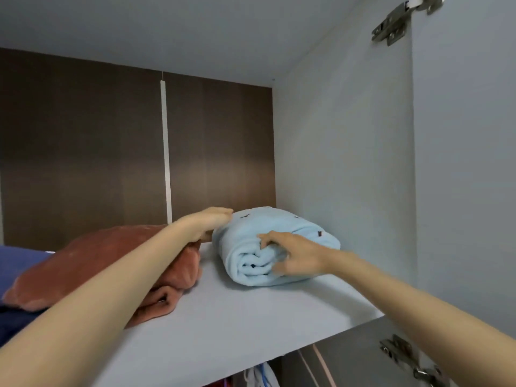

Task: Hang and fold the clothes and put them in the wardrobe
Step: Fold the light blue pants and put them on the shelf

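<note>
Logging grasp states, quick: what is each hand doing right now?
Left hand: open, fingers flat against the folded light blue fleece blanket.
Right hand: fingers bent on its front folds; grip cannot be told.
</note>
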The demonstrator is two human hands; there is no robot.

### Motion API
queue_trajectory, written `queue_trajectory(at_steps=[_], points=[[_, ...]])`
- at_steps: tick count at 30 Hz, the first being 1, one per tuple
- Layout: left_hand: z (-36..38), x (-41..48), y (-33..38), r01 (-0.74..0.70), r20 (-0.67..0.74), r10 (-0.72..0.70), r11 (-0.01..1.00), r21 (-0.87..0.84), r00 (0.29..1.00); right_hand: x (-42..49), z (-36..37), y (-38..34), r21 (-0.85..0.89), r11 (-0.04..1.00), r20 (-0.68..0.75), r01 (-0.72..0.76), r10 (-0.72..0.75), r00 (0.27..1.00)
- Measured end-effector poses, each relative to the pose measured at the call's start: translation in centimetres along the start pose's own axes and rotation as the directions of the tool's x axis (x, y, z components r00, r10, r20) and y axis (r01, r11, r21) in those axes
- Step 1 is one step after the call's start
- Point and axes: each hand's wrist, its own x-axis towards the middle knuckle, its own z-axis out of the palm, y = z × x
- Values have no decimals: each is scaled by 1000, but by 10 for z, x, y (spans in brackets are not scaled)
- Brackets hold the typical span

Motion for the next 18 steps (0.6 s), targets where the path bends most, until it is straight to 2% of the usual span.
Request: queue_trajectory(at_steps=[1,2,4,5,7,9,12,15,18], points=[[7,5,0,-39,25,35,987,154,999,0,-9,-1,138,990,-37,-24,29,999],[14,10,0,-68,33,61,956,287,998,1,-18,-1,181,983,-133,-33,58,989],[28,22,1,-88,-2,99,899,429,995,6,-28,7,-81,989,-323,-123,91,942],[34,28,0,-96,-18,117,883,459,993,8,-26,12,-190,961,-321,-204,136,937],[46,39,-4,-113,-50,160,857,502,986,14,-14,21,-216,915,-173,-341,308,935],[58,48,-10,-148,-44,206,822,551,978,21,1,33,-262,888,-68,-379,375,925],[71,56,-21,-137,-34,199,779,612,979,23,5,47,-290,887,-107,-360,343,933],[79,57,-22,-99,-31,154,768,633,988,18,6,55,-268,887,-149,-376,348,926],[81,50,-19,-105,-48,174,769,631,984,13,7,52,-247,886,-149,-392,365,919]])
